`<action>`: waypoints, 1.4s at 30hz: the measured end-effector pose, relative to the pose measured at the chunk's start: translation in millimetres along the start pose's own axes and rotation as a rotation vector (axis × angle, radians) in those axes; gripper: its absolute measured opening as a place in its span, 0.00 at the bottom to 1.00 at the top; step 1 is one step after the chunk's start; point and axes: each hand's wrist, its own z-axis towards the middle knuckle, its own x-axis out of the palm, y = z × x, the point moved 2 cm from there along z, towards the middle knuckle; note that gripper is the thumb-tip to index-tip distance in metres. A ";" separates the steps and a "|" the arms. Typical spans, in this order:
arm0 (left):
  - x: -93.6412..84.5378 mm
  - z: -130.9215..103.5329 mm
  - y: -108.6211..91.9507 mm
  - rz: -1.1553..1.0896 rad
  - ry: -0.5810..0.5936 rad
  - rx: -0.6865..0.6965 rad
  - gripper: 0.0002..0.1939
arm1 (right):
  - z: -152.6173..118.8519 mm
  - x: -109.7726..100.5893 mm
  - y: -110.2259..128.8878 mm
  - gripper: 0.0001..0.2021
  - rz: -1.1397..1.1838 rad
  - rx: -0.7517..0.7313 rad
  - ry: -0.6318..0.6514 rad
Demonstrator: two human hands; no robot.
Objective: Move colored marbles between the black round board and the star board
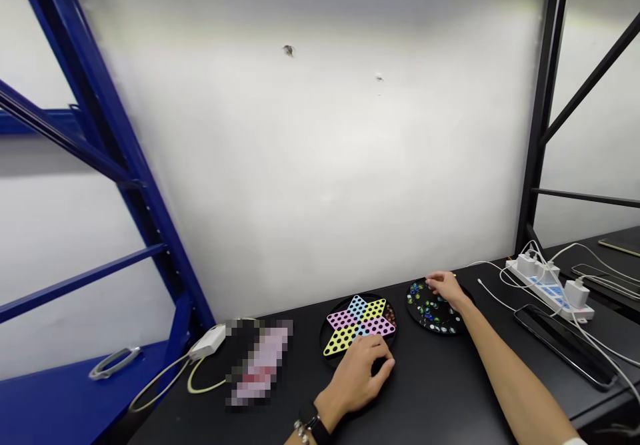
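A Chinese checkers board [359,324] with a star of pink, yellow and blue points lies in a round black frame. My left hand [357,373] rests at its near edge, thumb spread from the loosely bent fingers, apparently holding nothing. Reddish marbles [391,314] show along the frame's right side. Further right is a round black tray [419,317] with scattered green, blue, clear and white marbles [428,312]. Over its far part, my right hand [446,287] reaches down with thumb and fingers drawn together. Whatever is between those fingertips is too small to make out.
A white power strip [550,288] with plugs and cables stands at the right, and a black phone [565,345] lies before it. On the left are a white adapter [208,342] with a cable and a blurred pinkish item [265,365]. A white wall [325,165] rises behind the black table.
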 end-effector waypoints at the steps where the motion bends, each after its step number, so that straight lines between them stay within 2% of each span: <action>1: -0.2 0.1 -0.3 0.001 0.002 -0.001 0.06 | -0.5 -0.4 3.0 0.07 0.165 0.021 0.003; 3: -0.7 0.2 -1.0 0.001 0.002 -0.004 0.06 | -0.9 -2.2 8.9 0.07 0.480 0.069 -0.003; 4: -0.8 0.3 -1.2 0.000 0.002 -0.006 0.06 | -0.9 -3.2 11.3 0.07 0.541 0.087 -0.009; 5: -0.8 0.3 -1.2 -0.001 0.003 -0.008 0.06 | -0.7 -3.9 13.0 0.06 0.508 0.099 -0.014; 9: -0.1 0.6 -0.3 0.003 0.010 -0.016 0.05 | -2.8 1.7 12.6 0.08 0.145 0.121 -0.019; 11: 0.0 0.6 0.1 0.007 0.014 -0.019 0.05 | -7.2 10.3 10.8 0.06 0.062 0.117 -0.028; 13: -0.3 0.4 0.0 0.011 0.014 -0.021 0.05 | -13.7 21.3 11.3 0.03 -0.129 0.067 -0.027; 17: -0.5 -0.5 -0.9 0.013 0.012 -0.020 0.05 | -26.2 42.6 18.2 0.09 -0.673 -0.088 0.052; 20: 0.4 -1.2 -0.5 0.014 0.010 -0.018 0.05 | -27.0 46.1 23.4 0.08 -0.736 -0.138 0.058; 25: 0.3 -0.5 0.1 0.012 0.009 -0.010 0.05 | -16.4 33.4 22.9 0.14 -0.476 -0.079 0.010; 30: -0.9 0.2 -0.2 0.009 0.006 -0.013 0.06 | -9.5 24.7 9.0 0.10 -0.558 -0.024 0.043; 36: 0.7 -0.9 0.1 0.011 0.007 -0.016 0.05 | 2.1 -0.5 2.5 0.16 -0.480 0.012 -0.047; 39: 0.9 -0.8 0.3 0.010 0.003 -0.010 0.05 | 2.2 -13.9 -0.3 0.14 -0.518 0.062 -0.064; 42: 0.5 -0.3 0.3 0.015 0.003 -0.013 0.05 | -0.7 -17.4 -5.4 0.12 -0.616 0.064 -0.048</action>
